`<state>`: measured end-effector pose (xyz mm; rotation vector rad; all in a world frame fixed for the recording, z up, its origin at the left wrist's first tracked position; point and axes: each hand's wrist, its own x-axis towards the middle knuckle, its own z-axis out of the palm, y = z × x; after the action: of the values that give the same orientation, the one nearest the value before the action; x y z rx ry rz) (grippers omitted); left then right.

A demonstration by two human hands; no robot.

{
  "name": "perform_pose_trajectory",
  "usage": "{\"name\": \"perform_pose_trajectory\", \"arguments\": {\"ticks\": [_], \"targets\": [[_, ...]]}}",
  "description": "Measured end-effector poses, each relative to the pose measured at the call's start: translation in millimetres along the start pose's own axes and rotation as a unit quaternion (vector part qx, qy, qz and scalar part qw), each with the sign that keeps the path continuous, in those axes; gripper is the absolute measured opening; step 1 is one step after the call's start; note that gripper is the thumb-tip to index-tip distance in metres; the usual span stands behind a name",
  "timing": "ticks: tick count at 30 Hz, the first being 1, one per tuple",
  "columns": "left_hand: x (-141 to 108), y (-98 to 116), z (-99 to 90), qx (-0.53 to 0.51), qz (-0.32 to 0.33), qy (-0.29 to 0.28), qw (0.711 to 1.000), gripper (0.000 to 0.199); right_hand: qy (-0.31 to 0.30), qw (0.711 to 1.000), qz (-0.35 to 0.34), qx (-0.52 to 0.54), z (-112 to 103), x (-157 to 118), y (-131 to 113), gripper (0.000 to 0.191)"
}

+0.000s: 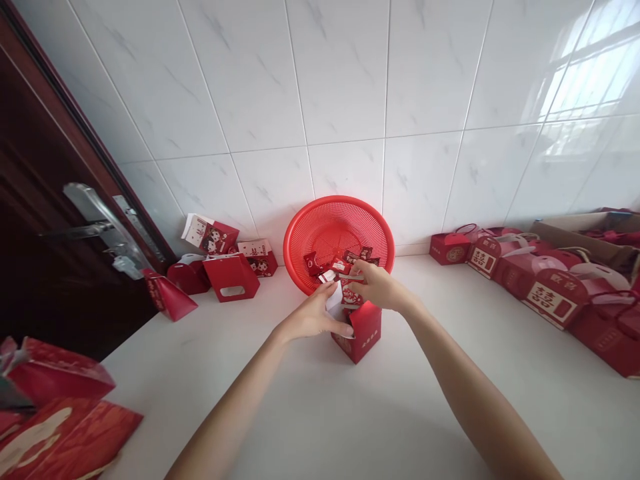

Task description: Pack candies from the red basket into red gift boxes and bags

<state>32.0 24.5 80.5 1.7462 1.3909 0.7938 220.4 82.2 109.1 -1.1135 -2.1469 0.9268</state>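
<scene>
A small red box with its top flaps up stands on the white table in front of a red mesh basket. My left hand holds the box's left side, its thumb across the near edge and its fingers at a raised flap. Over the box's back right, my right hand has its fingers closed on the patterned top flap. Small wrapped packets lie in the basket, just behind both hands. The inside of the box is mostly hidden.
Several red boxes stand at the back left beside a dark door. Red bags lie at the near left. A row of red boxes and a cardboard carton line the right side. A tiled wall rises behind.
</scene>
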Motion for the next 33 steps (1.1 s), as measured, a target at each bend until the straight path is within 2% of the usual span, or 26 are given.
{"name": "perform_pose_trajectory", "arguments": {"ticks": [3,7,10,14,20,23,27,30,33], "targets": [[0,0,-0.5,0.026,-0.060,0.008,0.998,0.120,0.015,0.998,0.026,-0.060,-5,-2,1,0.015],[-1,3,0.2,0.050,-0.074,0.004,0.996,0.124,0.014,0.996,0.014,-0.083,-3,-1,2,0.014],[-1,2,0.4,0.042,-0.071,0.001,0.997,0.127,-0.007,0.995,-0.006,-0.095,1,-1,0,0.006],[0,-1,0.5,0.034,-0.064,0.006,0.997,0.128,-0.059,0.991,0.000,-0.122,2,-1,-1,0.020],[-1,1,0.9,0.064,-0.084,-0.005,0.994,0.129,-0.060,0.990,-0.005,-0.127,1,-1,1,0.017],[-1,1,0.5,0.055,-0.083,-0.004,0.995,0.128,-0.081,0.989,-0.008,-0.127,-4,-2,1,0.009],[-1,-1,-0.3,0.033,-0.065,-0.013,0.997,0.124,-0.140,0.982,-0.004,-0.130,-16,-5,1,0.021],[-1,0,-0.4,0.037,-0.061,-0.016,0.997,0.124,-0.139,0.983,0.003,-0.124,-24,-7,2,0.028],[-1,1,-0.2,0.041,-0.059,-0.013,0.997,0.125,-0.143,0.984,0.003,-0.109,-31,-9,2,0.021]]}}
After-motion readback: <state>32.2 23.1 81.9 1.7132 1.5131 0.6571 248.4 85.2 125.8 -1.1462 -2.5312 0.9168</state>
